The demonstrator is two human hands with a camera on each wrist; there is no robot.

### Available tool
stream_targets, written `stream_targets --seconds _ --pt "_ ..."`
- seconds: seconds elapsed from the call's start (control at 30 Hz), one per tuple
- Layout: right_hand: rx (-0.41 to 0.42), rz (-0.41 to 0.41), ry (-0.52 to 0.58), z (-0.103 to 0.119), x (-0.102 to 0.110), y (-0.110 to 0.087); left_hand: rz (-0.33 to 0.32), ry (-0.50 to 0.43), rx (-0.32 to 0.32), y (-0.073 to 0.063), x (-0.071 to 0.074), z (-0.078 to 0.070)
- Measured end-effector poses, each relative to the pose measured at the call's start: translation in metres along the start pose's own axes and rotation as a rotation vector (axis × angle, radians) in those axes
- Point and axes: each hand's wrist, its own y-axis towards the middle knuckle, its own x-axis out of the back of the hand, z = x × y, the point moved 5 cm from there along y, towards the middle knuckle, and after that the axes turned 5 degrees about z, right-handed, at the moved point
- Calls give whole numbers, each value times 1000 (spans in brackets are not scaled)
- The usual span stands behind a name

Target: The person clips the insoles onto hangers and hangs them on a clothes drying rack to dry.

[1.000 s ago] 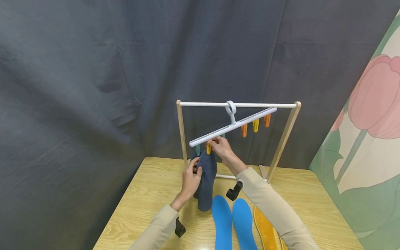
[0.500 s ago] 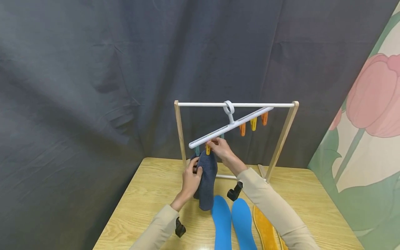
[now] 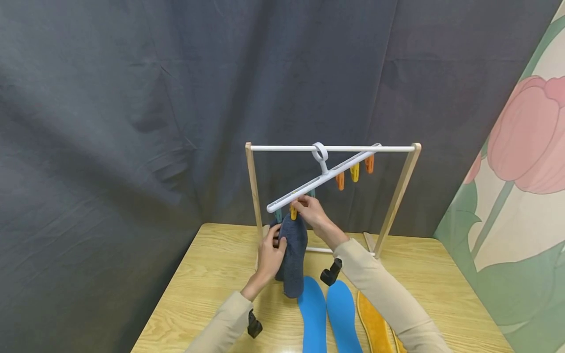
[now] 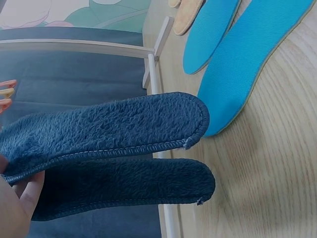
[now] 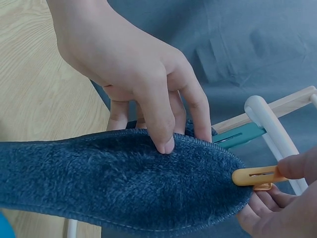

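Note:
A fuzzy dark blue insole point(image 5: 119, 178) hangs toe-down below the left end of a white clip hanger point(image 3: 324, 177). My left hand point(image 3: 269, 252) pinches its edge, thumb on the near face and fingers behind. My right hand point(image 3: 312, 214) pinches a yellow clothespin point(image 5: 255, 176), whose tip lies over the top of this insole. Just behind hangs a second dark blue insole point(image 4: 129, 186), with a teal clothespin point(image 5: 240, 135) at its upper end. The hanger tilts, its left end low.
The hanger's ring hooks over the white bar point(image 3: 278, 147) of a wooden-legged rack. Orange point(image 3: 370, 164) and yellow clothespins point(image 3: 355, 172) hang at its right. Blue insoles point(image 3: 313, 314) and orange insoles point(image 3: 372, 321) lie on the wooden table point(image 3: 203, 274). A grey curtain stands behind.
The hanger's left end has dipped slightly and its ring has leaned a little left. Both hands keep their grip on the insole and clothespin, almost in place.

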Motion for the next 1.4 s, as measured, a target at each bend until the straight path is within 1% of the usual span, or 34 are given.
stream_targets --seconds 0.07,0.27,0.3,0.43,0.6,0.8,0.93,1.13,1.27,1.4 --pt "5 9 1 4 -2 -3 5 2 2 -1 0 2" --pt "4 0 0 5 -6 -3 9 8 18 -3 3 4" --pt "8 -6 0 2 -6 0 6 10 17 -3 4 5" --pt "21 -10 10 3 -7 -1 14 12 32 -5 6 5" --pt "30 -14 9 3 -7 -1 20 15 53 -10 6 8" --pt "14 -26 3 2 -7 -1 21 39 55 -16 6 13" --pt "12 -34 4 3 -7 -1 31 31 64 -21 6 16" --pt "23 -51 -12 3 -5 -2 34 28 49 -28 5 19" --pt "41 -59 -26 3 -4 -2 28 31 37 -30 5 20" --pt "38 -52 -37 2 -4 -2 25 31 21 -31 4 22"
